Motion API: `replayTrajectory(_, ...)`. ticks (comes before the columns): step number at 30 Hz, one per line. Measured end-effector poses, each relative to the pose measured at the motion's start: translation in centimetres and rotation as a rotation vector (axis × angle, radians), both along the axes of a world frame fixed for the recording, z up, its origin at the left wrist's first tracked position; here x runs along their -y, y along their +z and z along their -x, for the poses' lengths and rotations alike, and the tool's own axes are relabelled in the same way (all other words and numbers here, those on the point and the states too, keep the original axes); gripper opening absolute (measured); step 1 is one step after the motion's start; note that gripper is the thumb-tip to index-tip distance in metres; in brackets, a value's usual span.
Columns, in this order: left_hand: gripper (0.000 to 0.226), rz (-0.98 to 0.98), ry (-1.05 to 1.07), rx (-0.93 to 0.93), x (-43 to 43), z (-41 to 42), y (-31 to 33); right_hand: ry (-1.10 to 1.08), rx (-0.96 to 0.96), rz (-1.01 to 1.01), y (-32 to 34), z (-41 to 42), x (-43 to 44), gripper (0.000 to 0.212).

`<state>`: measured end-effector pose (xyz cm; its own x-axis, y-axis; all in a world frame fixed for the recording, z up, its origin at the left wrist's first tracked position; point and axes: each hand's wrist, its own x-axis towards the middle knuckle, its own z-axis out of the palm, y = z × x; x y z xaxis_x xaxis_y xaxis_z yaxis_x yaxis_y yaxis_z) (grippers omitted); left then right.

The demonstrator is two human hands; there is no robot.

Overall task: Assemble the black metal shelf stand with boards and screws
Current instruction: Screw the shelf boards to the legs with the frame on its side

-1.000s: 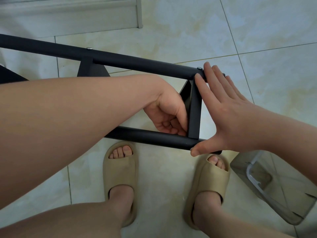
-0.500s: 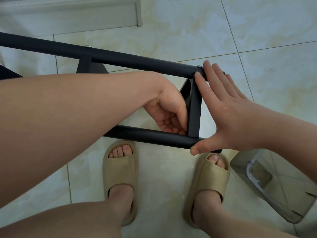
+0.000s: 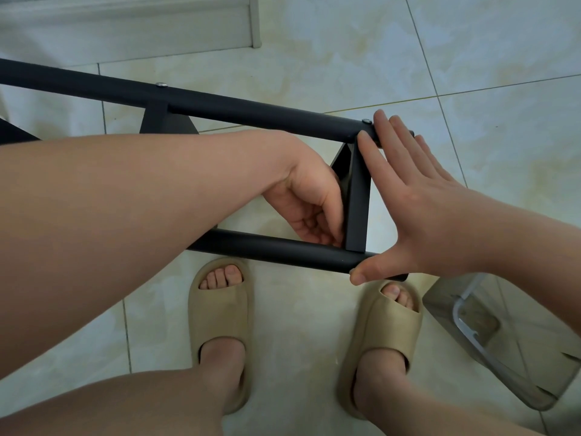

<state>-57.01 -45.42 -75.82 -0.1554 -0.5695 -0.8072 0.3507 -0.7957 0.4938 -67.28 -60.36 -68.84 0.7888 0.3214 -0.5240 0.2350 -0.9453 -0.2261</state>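
Right hand (image 3: 418,209), spread flat, spans the frame (image 3: 251,111) to steady the crossbar (image 3: 356,199). Left hand (image 3: 308,206) curls at its near joint, likely fastening it; whether it holds anything, I cannot tell.

Soft even daylight, faint shadows, sharp focus, wide-angle bending at edges

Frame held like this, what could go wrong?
Left hand curls its fingers inside the frame beside the crossbar: a shifting tube could pinch them.
Right hand only braces the tube ends with straight fingers and thumb, so the frame may slip.
Open-toed slippers sit below the near tube.
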Motion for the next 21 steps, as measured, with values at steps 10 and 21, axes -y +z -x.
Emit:
replayTrajectory(10, 0.014, -0.01, -0.049, 0.016, -0.11, 0.16, -0.11, -0.003, -0.003, -0.003, 0.1, -0.02, -0.12, 0.155)
replayTrajectory(21, 0.011, -0.005, -0.048, 0.01, -0.24, -0.11, 0.06, 0.001, -0.008, -0.007, 0.03, -0.09, -0.11, 0.155)
